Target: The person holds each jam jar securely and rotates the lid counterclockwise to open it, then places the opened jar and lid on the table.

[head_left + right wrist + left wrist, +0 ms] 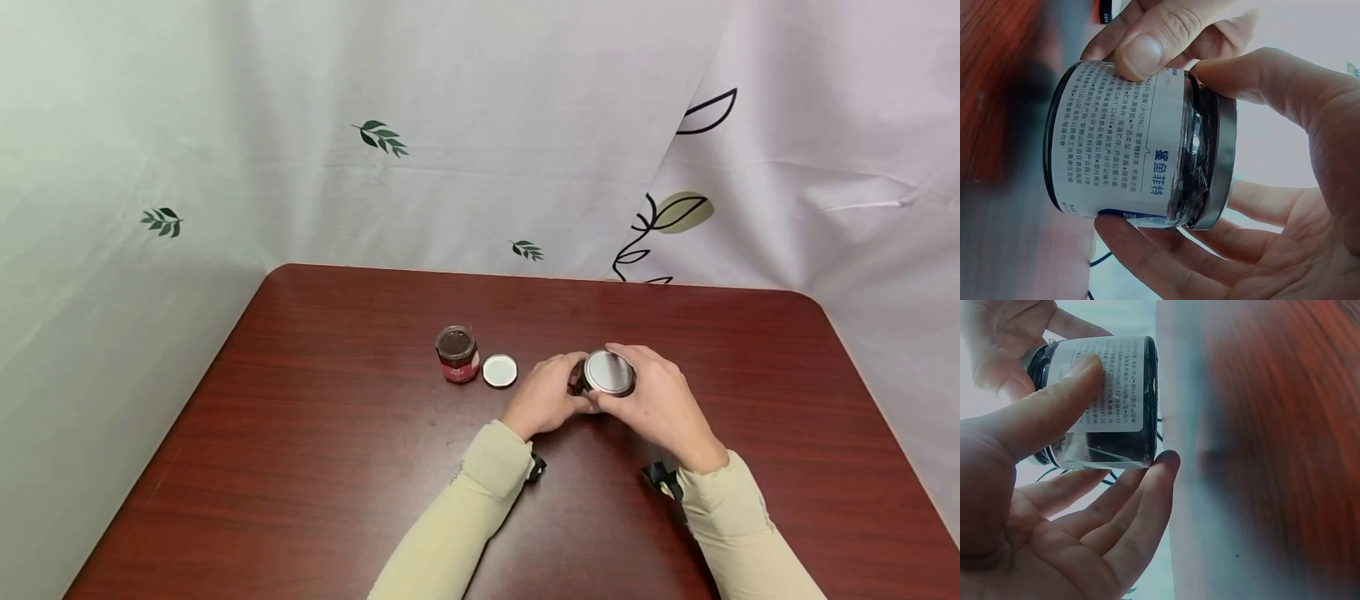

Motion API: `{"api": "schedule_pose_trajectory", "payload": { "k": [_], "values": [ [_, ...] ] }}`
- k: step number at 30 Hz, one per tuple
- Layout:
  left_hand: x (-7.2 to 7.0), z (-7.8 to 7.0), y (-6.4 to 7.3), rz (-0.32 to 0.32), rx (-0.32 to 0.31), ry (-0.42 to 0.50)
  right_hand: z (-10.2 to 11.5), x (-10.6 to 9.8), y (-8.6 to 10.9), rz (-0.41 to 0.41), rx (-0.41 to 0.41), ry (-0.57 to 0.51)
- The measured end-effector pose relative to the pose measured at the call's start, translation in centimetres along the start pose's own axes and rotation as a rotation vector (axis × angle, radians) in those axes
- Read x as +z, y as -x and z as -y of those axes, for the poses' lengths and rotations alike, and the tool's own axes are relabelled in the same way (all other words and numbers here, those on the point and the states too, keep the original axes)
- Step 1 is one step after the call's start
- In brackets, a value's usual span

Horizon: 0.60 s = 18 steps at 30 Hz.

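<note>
A glass jar (1110,137) with dark contents and a white printed label is held between both hands. My left hand (547,396) grips the jar's body, its thumb pressed on the label in the left wrist view. The right hand (663,408) has thumb and fingers curled around the silver metal lid (609,372), which sits on the jar's mouth. Crinkled clear film (1194,165) shows around the neck, just under the lid. In the wrist views the jar's base is raised off the table.
To the left of the hands stands a second jar (457,357), uncovered, with dark contents and a red label. Beside it a loose lid (500,371) lies white side up. The reddish-brown table (315,433) meets a patterned white cloth (465,167) behind.
</note>
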<state>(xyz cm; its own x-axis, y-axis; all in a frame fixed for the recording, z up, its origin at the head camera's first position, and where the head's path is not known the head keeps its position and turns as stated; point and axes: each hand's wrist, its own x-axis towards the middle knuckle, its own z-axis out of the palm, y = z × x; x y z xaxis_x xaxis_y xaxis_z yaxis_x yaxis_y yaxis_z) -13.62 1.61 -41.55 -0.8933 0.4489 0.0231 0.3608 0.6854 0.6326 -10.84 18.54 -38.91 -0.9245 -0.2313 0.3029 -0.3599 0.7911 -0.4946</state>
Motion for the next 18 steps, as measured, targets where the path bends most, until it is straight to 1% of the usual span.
{"api": "schedule_pose_trajectory", "payload": {
  "k": [12, 18],
  "values": [
    [-0.55, 0.26, 0.12, -0.024, 0.024, 0.049, 0.45, -0.35, -0.51, -0.025, 0.003, -0.016],
    [-0.79, 0.34, 0.12, -0.039, 0.041, 0.036, 0.65, -0.40, -0.61, -0.023, 0.007, -0.029]
  ]
}}
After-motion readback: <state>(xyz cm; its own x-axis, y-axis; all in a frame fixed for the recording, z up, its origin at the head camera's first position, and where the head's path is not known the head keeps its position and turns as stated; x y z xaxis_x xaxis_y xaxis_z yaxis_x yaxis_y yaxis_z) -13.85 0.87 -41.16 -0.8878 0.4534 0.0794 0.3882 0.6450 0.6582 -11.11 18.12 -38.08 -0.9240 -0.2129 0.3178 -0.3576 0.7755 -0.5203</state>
